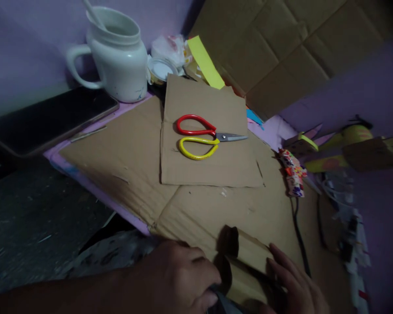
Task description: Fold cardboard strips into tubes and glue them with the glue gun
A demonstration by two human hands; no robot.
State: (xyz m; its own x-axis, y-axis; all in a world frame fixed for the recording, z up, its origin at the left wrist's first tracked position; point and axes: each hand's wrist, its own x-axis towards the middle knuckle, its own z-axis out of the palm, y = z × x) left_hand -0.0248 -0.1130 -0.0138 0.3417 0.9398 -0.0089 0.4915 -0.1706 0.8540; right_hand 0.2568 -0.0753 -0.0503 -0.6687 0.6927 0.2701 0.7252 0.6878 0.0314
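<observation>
At the bottom of the head view, my left hand [190, 270] is closed with thumb and fingers on a dark grey item [224, 302], whose kind I cannot make out. Beside it lie curled brown cardboard pieces [253, 250], roughly tube-shaped, with a dark gap between them. My right hand [298, 283] grips their right side, fingers curved over the edge. Farther back, scissors [212, 137] with one red and one yellow handle rest on a flat cardboard sheet [209, 172], blades pointing right. Neither hand touches them.
A larger cardboard sheet [118, 148] covers the table. At the back left stand a white mug [124, 65] and a dark phone [52, 115]. A yellow paper strip [206, 63] lies behind. A patterned piece [293, 172] and black cord [299, 235] are at right.
</observation>
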